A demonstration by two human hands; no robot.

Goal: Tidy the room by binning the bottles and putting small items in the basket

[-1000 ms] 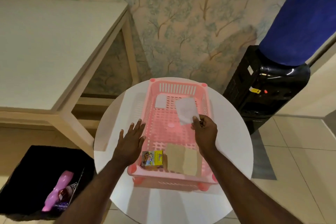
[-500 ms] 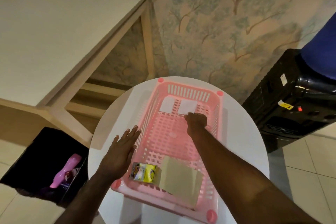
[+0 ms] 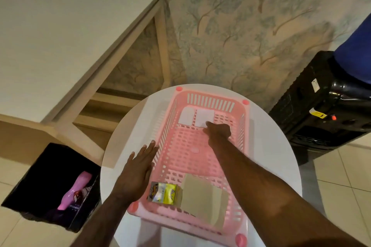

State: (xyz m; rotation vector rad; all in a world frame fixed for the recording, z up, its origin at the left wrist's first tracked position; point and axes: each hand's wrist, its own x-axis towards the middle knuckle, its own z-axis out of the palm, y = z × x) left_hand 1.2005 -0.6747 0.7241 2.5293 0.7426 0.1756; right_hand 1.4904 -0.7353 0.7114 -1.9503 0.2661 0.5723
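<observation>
A pink slatted basket [image 3: 210, 94] sits on a round white table [image 3: 271, 146]. My right hand [image 3: 218, 132] reaches into its far end, curled fingertips pinching the near edge of a white paper piece [image 3: 204, 116] that lies flat on the basket floor. A second white piece [image 3: 186, 116] lies just left of it. At the near end are a small yellow box [image 3: 164, 193] and a tan card [image 3: 200, 200]. My left hand [image 3: 136, 170] rests flat on the table against the basket's left wall, fingers straight. A pink bottle [image 3: 75, 192] lies in the black bin [image 3: 46, 166].
The bin stands on the tiled floor at lower left, beside the round table. A large beige table [image 3: 60, 36] fills the upper left. A black water dispenser [image 3: 321, 106] with a blue jug stands at the right against the wallpapered wall.
My right hand carried the white paper piece from above the basket's middle down to its far end, beside the other white piece. The left hand stayed by the basket's left wall.
</observation>
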